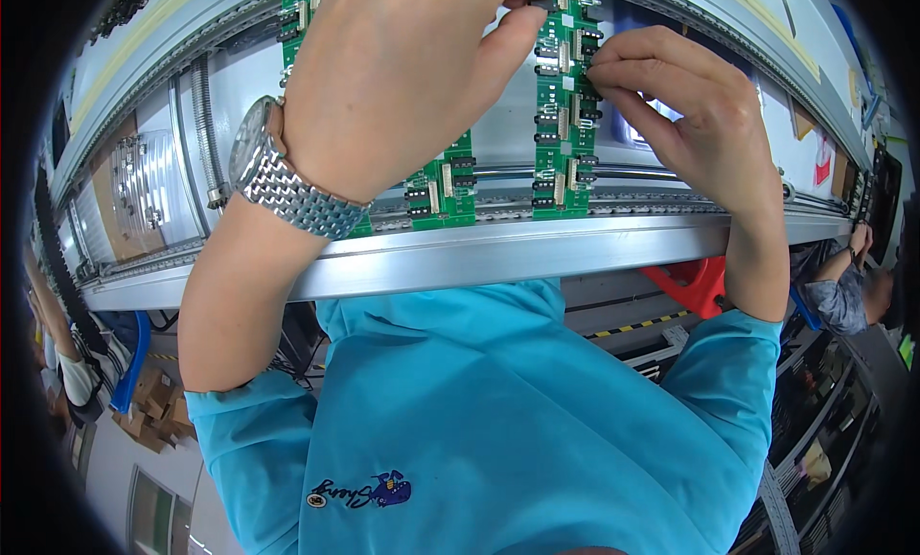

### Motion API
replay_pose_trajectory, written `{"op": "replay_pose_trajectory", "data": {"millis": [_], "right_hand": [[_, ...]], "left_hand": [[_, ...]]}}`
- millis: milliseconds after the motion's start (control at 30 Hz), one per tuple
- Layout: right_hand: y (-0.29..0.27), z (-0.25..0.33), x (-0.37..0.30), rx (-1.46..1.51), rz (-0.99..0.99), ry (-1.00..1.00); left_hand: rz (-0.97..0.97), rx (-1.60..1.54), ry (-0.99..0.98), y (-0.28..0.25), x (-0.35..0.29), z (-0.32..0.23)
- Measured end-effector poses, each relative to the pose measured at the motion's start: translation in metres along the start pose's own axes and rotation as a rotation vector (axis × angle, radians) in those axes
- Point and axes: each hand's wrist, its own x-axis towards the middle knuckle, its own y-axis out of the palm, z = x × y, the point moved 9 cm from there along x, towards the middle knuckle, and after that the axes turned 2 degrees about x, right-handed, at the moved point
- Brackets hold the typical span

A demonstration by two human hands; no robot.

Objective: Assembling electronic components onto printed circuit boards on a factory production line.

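A long green circuit board (565, 133), lined with white sockets and small black connectors, lies across the conveyor in front of me. At its far left edge, my left hand (412, 76) is closed, thumb and finger pinching a small black connector (546, 2); part of the fingers runs out of the picture. My right hand (685, 104) comes in from the other side with its fingertips pressed together against the board's right edge. What they hold, if anything, is too small to make out. Another green board (443, 196) sits partly hidden under my left hand and wrist.
A metal rail (517, 253) runs along the near side, with a conveyor chain behind it. A clear plastic tray of small parts (144, 186) is at the left. A red plastic object (695, 285) shows below the rail. Another person (843, 282) is at the far right.
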Motion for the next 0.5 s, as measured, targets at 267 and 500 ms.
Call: {"op": "replay_pose_trajectory", "data": {"millis": [267,500], "right_hand": [[-0.010,-0.009,-0.004,0.128,-0.100,0.011],[-0.030,-0.022,-0.012,0.043,-0.175,-0.185]], "left_hand": [[0.097,-0.027,-0.045,0.004,0.013,-0.012],[0.132,0.020,-0.085,0.014,0.010,-0.016]]}}
